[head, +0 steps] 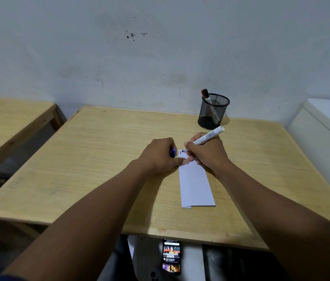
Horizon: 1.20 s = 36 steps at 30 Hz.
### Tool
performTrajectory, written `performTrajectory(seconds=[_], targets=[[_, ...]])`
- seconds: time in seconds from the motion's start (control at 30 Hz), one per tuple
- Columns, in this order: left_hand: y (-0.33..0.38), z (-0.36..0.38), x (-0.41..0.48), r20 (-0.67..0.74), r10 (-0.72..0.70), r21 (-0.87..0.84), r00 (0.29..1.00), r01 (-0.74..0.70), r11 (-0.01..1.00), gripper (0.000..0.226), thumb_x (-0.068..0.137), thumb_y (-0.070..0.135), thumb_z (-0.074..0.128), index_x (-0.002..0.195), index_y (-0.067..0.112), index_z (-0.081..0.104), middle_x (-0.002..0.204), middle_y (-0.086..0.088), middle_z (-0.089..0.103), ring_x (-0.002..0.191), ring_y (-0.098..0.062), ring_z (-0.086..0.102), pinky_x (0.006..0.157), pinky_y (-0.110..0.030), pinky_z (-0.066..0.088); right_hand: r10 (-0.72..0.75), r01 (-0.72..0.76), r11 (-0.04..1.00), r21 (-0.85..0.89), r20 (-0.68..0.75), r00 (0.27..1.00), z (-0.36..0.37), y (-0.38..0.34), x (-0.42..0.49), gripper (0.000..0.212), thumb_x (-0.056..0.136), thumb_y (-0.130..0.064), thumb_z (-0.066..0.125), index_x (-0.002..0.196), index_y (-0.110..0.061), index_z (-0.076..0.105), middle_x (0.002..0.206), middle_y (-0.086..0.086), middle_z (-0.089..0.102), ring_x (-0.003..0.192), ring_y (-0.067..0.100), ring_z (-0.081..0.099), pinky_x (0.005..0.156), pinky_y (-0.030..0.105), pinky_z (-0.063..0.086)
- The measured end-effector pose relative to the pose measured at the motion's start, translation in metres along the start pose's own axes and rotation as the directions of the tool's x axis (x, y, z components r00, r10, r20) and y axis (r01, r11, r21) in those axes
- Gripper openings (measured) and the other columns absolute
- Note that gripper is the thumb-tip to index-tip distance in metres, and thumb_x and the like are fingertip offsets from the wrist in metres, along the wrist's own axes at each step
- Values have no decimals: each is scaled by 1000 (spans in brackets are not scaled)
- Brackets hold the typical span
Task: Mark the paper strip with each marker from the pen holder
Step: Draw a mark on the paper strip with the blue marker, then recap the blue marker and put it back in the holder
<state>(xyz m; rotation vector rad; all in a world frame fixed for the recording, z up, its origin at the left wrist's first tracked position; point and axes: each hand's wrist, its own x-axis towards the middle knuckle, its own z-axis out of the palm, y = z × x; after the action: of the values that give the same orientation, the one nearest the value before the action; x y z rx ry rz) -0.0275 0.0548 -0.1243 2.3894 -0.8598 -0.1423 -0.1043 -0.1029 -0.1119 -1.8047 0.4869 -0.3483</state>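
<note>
A white folded paper strip (195, 185) lies on the wooden table (91, 163), long side running away from me. My right hand (206, 153) grips a white marker (208, 136), its dark tip touching the strip's far end beside a short red mark and a blue mark (179, 152). My left hand (161, 156) is closed around a blue cap (172, 153) and its thumb presses the strip's far left part down. Behind them stands a black mesh pen holder (212, 111) with one red-capped marker (205, 95) leaning in it.
A second wooden table (8, 122) stands to the left across a gap. A white appliance (326, 126) sits at the right edge. The wall runs close behind the pen holder. A lit phone (171, 256) lies below the table's near edge.
</note>
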Motion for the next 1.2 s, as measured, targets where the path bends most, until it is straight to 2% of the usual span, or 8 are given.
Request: performTrajectory(seconds=[0.37,0.5,0.63,0.77,0.87,0.93,1.07,1.2], targets=[[5,-2,-3,13,-27,-9,1000,27,1000,53,70,59,82,92,16,61,86,-2,67,80,-24,64,71,-41,57,10,-9,999,-33,27,1000,-1,3,4,15,80,-11,76,87,1,71,73,19,78,53,18,69,49,26,54],[6,-5,-3,12,-54,-16,998,54,998,50,69,59,82,90,17,62,83,1,66,77,-20,63,67,-36,55,37,-39,996,74,27,999,-4,2,7,11,81,-11,74,85,-1,72,70,15,78,54,21,71,47,26,52],[4,-10,-5,32,-112,-144,993,116,983,31,77,48,75,85,19,64,79,5,71,75,-15,67,59,-25,48,96,-76,956,285,-57,994,-13,-4,10,10,81,-16,78,77,-12,70,59,9,70,47,18,60,43,27,45],[2,-23,-3,30,-131,-241,991,135,961,10,83,24,64,84,17,71,80,6,77,77,-12,70,63,-22,49,61,-52,947,317,-19,998,-28,-27,17,7,83,-10,78,86,-8,72,58,5,69,45,13,61,42,24,46],[8,-41,7,-49,-171,-406,984,137,903,10,87,18,68,87,10,73,83,2,77,70,-13,66,63,-23,49,60,-91,946,313,105,993,-40,-52,21,9,87,-8,69,95,-7,73,68,8,73,52,15,68,47,23,50],[18,-57,15,-79,-198,-552,977,122,825,10,89,17,69,87,8,74,83,-1,76,65,-15,63,60,-23,49,50,-96,946,311,151,987,-48,-68,24,13,87,-10,63,95,-8,73,72,9,74,56,18,69,52,25,51],[41,-90,30,-75,-192,-714,979,82,695,12,95,21,69,94,10,75,87,-3,73,69,-16,65,66,-25,50,12,-71,929,364,163,987,-57,-93,31,13,85,-16,63,88,-7,72,70,10,72,54,20,66,58,30,46],[54,-105,38,-42,-203,-791,978,92,605,24,95,28,68,106,8,76,88,-2,72,73,-18,63,70,-28,48,-41,-27,914,404,159,986,-62,-111,35,17,84,-17,69,93,-3,75,71,10,73,55,18,67,53,26,47]])
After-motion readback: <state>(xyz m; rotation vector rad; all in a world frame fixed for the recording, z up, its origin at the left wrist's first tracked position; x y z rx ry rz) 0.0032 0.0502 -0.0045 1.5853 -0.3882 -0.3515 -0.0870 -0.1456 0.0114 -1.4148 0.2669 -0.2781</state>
